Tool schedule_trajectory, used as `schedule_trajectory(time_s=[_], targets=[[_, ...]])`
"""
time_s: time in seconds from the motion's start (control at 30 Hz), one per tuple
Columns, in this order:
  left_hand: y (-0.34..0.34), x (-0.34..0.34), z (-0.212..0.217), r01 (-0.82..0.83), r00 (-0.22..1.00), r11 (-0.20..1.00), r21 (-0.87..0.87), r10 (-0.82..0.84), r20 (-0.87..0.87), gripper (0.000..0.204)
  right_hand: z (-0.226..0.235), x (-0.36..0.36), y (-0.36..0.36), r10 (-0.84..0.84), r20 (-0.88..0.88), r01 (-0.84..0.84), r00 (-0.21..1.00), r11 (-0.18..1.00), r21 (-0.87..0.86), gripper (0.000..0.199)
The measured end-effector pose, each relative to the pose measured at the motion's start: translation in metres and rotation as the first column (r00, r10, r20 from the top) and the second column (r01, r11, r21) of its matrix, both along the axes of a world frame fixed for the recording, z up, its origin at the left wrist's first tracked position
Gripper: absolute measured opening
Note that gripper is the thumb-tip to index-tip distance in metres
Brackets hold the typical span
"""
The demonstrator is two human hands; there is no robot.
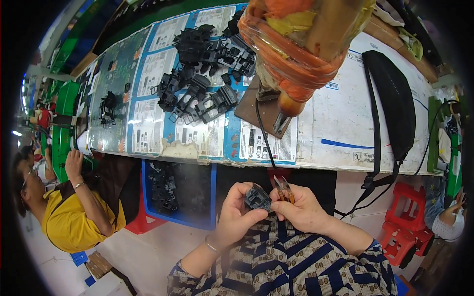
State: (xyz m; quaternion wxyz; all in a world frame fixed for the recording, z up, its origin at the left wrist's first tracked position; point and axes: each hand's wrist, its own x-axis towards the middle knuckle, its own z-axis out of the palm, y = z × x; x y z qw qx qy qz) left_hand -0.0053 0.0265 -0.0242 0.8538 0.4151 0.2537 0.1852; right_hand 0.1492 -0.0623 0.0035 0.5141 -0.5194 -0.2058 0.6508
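Black plastic part (257, 198) pinched in left hand (238, 213) grip

black plastic part (257, 198), blue crate (213, 197), red stool (406, 224)

Orange-wrapped tool (296, 44) blurred, top cut off

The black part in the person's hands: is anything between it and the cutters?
Nothing visible. The left hand holds the black part, and the cutters in the right hand sit right beside it, tips close to its edge.
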Motion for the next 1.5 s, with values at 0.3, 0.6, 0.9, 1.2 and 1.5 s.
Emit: schedule_trajectory(time_s=[0.3,0.6,0.9,1.2,1.5], targets=[[0.006,-0.006,0.010,-0.121,0.988,0.988,0.092,0.129,-0.089,0.046,-0.009,0.007,-0.010,-0.025,0.389,-0.004,0.921,0.997,0.075,0.015],[0.002,-0.004,0.015,-0.137,0.965,0.926,0.351,0.206,-0.165,0.045,-0.001,0.010,-0.005,-0.076,0.834,-0.229,0.547,0.944,0.236,0.018],[0.002,-0.006,0.007,-0.117,0.950,0.715,0.689,0.283,-0.132,0.043,0.007,0.009,-0.002,-0.096,0.912,-0.207,0.400,0.959,0.192,0.017],[0.001,-0.004,0.008,-0.105,0.942,0.666,0.738,0.304,-0.141,0.042,0.006,0.009,0.000,-0.121,0.896,-0.205,0.427,0.952,0.226,0.016],[0.001,-0.004,0.010,-0.119,0.951,0.719,0.685,0.280,-0.128,0.041,0.003,0.010,-0.001,-0.101,0.890,-0.224,0.445,0.949,0.220,0.016]])
